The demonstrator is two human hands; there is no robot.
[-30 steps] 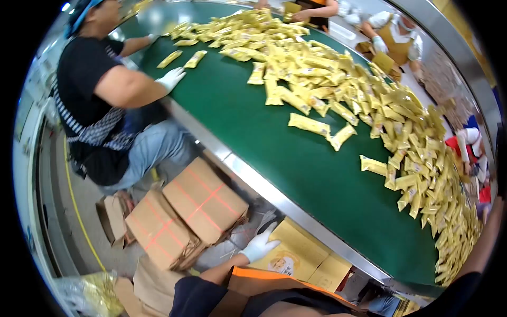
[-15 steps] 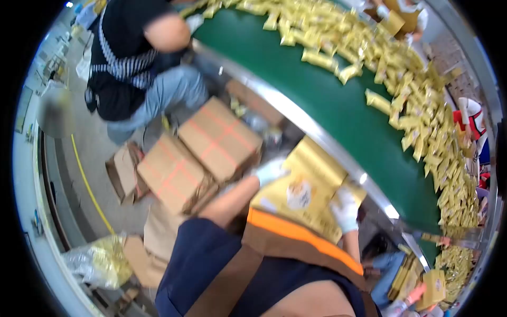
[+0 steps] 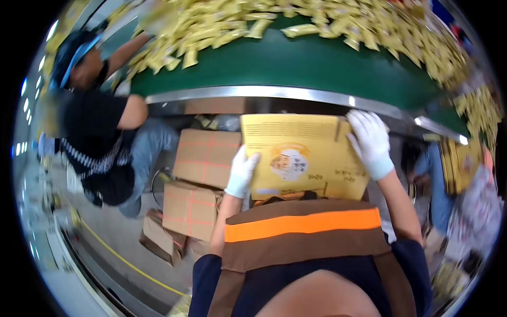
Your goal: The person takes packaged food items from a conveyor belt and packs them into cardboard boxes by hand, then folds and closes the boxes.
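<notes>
A flat yellow printed carton (image 3: 327, 169) with a round logo and dark lettering lies in front of my brown and orange apron. My left hand (image 3: 242, 170), in a white glove, grips its left edge with the thumb on the printed face. At the upper right corner, my gloved right hand (image 3: 372, 140) has its fingers laid over the carton's surface near a slit in the top flap. Those fingers look stretched out and close together. The carton's lower edge is hidden behind the apron.
Beyond a metal rail, a green conveyor belt (image 3: 274, 66) carries many yellow packets (image 3: 227, 24). Taped brown boxes (image 3: 207, 153) stand at the left. A person in a dark shirt (image 3: 100, 119) sits at the left by the belt. Another person's leg (image 3: 438, 182) shows at right beside yellow cartons (image 3: 458, 164).
My view has turned to the right, so the belt now runs across the top. The carton has come level before me, and my right hand has shifted up to its top corner.
</notes>
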